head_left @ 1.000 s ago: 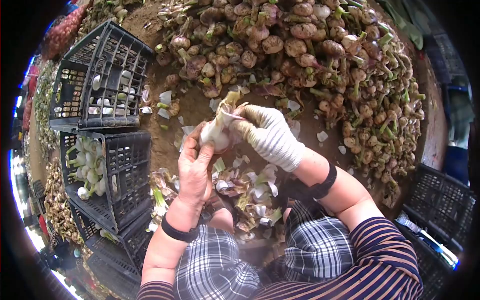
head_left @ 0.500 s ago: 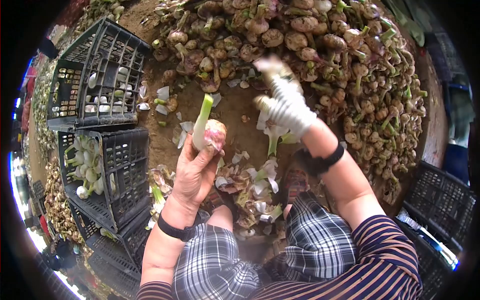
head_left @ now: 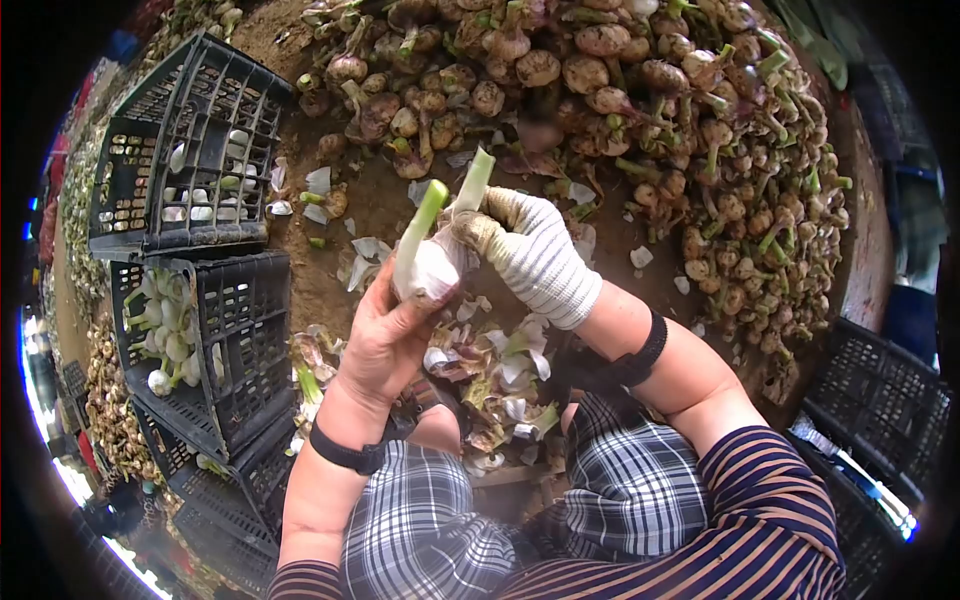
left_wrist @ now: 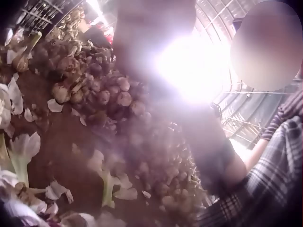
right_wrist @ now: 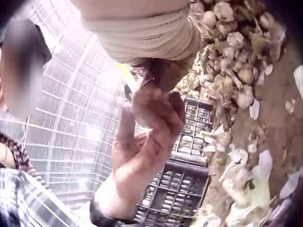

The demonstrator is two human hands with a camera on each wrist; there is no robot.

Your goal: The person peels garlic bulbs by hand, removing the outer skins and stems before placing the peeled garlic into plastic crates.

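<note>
A garlic bulb (head_left: 432,274) with a cut green stem (head_left: 418,225) is gripped by my bare left hand (head_left: 380,330), thumb across its lower side. My right hand (head_left: 540,255), in a whitish knitted glove with dirty fingertips, pinches a pale leafy layer (head_left: 475,180) that stands off the bulb beside the stem. Both hands meet over the dirt floor, in front of the knees. In the right wrist view the glove (right_wrist: 147,42) hides most of the bulb, with the left hand (right_wrist: 147,142) beyond it. Glare and blur cover much of the left wrist view.
A large heap of unpeeled garlic (head_left: 620,80) spreads ahead and right. Black crates lie on the left, the upper crate (head_left: 215,160) with white cloves, the lower crate (head_left: 245,350) with peeled bulbs. Stripped skins (head_left: 500,370) litter the floor between the feet. More crates (head_left: 880,410) stand right.
My right hand swung out to the right, away from the bulb, leaving stripped skin on the floor, then came back to pinch another layer. The left hand kept hold of the garlic and turned it.
</note>
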